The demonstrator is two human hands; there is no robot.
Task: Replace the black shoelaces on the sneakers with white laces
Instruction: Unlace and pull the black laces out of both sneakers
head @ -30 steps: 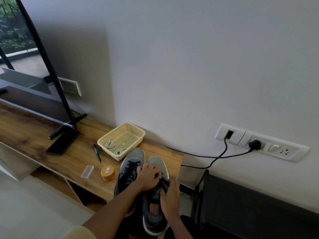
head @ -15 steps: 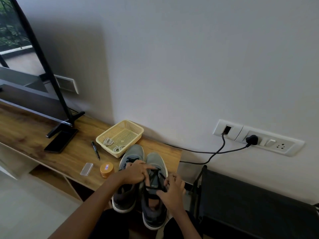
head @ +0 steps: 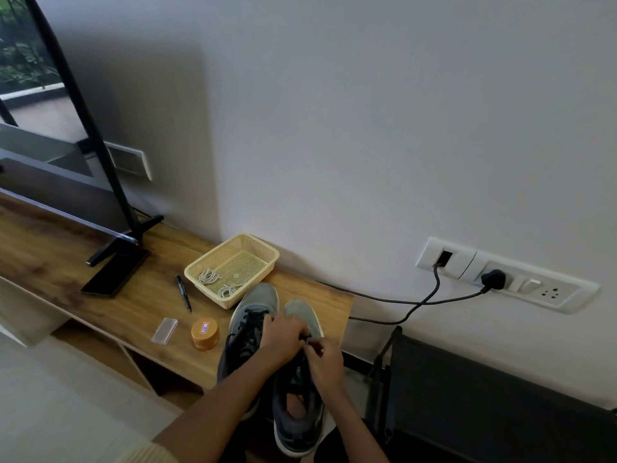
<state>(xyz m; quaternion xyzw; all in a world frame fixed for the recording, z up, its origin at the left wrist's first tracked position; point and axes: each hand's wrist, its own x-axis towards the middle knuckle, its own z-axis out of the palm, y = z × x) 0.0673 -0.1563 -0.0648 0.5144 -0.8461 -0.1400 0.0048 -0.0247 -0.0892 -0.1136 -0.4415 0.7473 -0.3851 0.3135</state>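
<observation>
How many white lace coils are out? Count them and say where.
2. The first coil lies at the yellow basket's left end; the second coil lies beside it, nearer the sneakers. None looks hidden.

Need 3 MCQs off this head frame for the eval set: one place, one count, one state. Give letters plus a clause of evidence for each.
1. Where do the white laces lie?
A. in the basket
B. on the floor
C. held in both hands

2. How many coils of white lace are there?
A. one
B. two
C. four

3. What are the left hand and right hand doing?
A. lying open and flat, touching nothing
B. fingers curled on the black lace of the right sneaker
C. both out of view

Answers:
1 A: the pale coils sit on the basket's mesh floor.
2 B: two separate coils show, side by side near the basket's front left corner.
3 B: both hands meet over the right sneaker, with their fingertips closed on the dark lace.
</observation>
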